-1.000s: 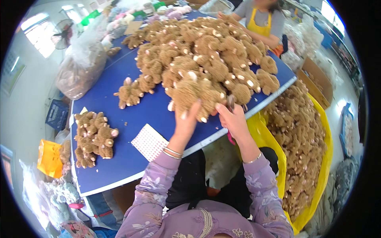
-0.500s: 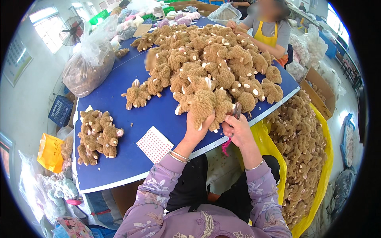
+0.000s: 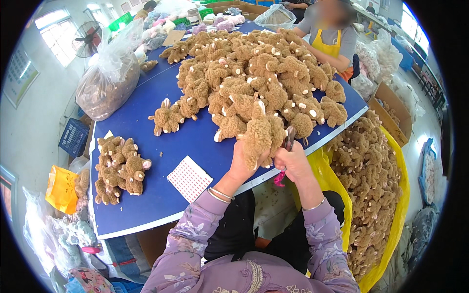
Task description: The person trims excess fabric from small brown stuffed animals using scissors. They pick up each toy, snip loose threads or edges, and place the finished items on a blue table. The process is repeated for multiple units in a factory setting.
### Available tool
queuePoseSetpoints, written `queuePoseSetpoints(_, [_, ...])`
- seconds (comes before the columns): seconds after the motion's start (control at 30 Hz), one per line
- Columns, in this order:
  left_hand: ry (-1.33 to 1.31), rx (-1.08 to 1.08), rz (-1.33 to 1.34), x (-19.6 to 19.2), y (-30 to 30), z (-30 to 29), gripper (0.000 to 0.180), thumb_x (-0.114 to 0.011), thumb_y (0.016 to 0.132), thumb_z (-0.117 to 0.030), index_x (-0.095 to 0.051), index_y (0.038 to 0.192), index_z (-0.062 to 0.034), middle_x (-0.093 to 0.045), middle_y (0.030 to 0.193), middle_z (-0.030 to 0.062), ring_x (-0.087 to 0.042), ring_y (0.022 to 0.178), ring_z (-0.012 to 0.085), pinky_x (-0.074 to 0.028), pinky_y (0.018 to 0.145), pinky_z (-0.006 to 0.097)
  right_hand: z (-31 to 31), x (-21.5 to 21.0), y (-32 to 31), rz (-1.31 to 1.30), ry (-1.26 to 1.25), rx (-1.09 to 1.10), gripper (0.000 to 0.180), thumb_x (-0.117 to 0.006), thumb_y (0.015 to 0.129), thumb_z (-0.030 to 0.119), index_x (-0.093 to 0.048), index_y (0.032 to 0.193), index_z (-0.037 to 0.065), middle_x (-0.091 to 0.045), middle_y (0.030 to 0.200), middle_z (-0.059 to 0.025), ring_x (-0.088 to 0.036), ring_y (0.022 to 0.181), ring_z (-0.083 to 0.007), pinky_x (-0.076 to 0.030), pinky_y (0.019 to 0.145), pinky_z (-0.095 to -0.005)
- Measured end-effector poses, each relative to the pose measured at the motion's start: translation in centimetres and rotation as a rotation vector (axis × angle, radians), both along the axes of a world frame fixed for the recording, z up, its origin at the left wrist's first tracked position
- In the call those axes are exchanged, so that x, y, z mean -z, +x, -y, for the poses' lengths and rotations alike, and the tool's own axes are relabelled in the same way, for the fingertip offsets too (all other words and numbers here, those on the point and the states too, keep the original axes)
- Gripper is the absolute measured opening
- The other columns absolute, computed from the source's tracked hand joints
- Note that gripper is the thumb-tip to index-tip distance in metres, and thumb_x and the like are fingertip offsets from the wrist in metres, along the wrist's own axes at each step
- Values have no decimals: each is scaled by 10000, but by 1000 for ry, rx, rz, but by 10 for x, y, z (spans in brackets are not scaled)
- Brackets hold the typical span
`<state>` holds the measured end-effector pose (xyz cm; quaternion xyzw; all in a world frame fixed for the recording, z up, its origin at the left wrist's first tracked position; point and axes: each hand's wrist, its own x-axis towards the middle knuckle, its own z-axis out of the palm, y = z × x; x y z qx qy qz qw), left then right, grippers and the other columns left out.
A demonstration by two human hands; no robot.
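Near the table's front edge, my left hand (image 3: pixel 243 163) is closed around a curly brown plush toy (image 3: pixel 260 134) with pale ears. Against the toy's right side, my right hand (image 3: pixel 292 161) grips small dark metal snips (image 3: pixel 289 138) that point upward. A bright pink cord (image 3: pixel 279 179) hangs below that hand. The part of the toy between my hands is hidden by fingers. Just beyond lies a large heap of similar brown plush toys (image 3: pixel 234 73). On the left of the table is a smaller group of them (image 3: pixel 122 168).
A white sheet with rows of red marks (image 3: pixel 189 178) lies on the blue table (image 3: pixel 146 215). At right, a yellow sack (image 3: pixel 403 195) is full of brown toys. A stuffed clear bag (image 3: pixel 110 83) stands far left. Across the table sits a person in a yellow apron (image 3: pixel 326 46).
The held toy has turned slightly and now appears narrower, its ear shifted right. My left hand has turned with it. The right hand and snips remain against its side.
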<state>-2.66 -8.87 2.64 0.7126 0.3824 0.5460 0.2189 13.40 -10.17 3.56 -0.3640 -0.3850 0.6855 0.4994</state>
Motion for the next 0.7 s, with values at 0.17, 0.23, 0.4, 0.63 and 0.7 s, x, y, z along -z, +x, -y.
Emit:
queuePoseSetpoints(0.17, [-402, 78, 443, 12, -1, -8, 257, -628, 811, -87, -592, 1034, 35, -661, 911, 88, -647, 828, 196, -508, 745, 305, 8, 0, -25, 595, 502, 407, 142, -607, 741, 6, -495, 825, 27, -447, 658, 23, -417, 542, -34, -341, 460, -234])
queuePoseSetpoints(0.23, [-581, 125, 653, 12, 2, -16, 145, -599, 814, -52, -591, 938, 24, -627, 765, 75, -601, 612, 173, -475, 536, 293, 11, 4, -22, 789, 598, 396, 232, -638, 700, -13, -464, 848, 32, -466, 706, -35, -487, 559, -126, -407, 496, -283])
queuePoseSetpoints(0.4, [-855, 115, 709, 4, -8, -22, 34, -585, 812, -41, -563, 804, -17, -541, 587, 50, -462, 403, 132, -316, 339, 267, 5, 8, -18, 947, 839, 413, 268, -637, 677, -4, -459, 875, 34, -502, 773, -123, -550, 610, -309, -470, 546, -376])
queuePoseSetpoints(0.63, [-671, 146, 763, -3, -19, -24, 152, -575, 824, -36, -542, 971, -24, -542, 656, 36, -451, 426, 107, -325, 357, 237, 20, -7, -14, 968, 816, 307, 211, -618, 661, -10, -485, 822, 15, -529, 772, -128, -575, 637, -326, -484, 558, -378])
queuePoseSetpoints(0.7, [-649, 155, 761, -3, -14, -23, 141, -567, 829, -29, -542, 967, -25, -539, 652, 37, -458, 430, 112, -337, 364, 244, 18, -9, -10, 964, 847, 311, 199, -609, 662, -21, -490, 815, 26, -530, 779, -121, -578, 636, -319, -480, 551, -375])
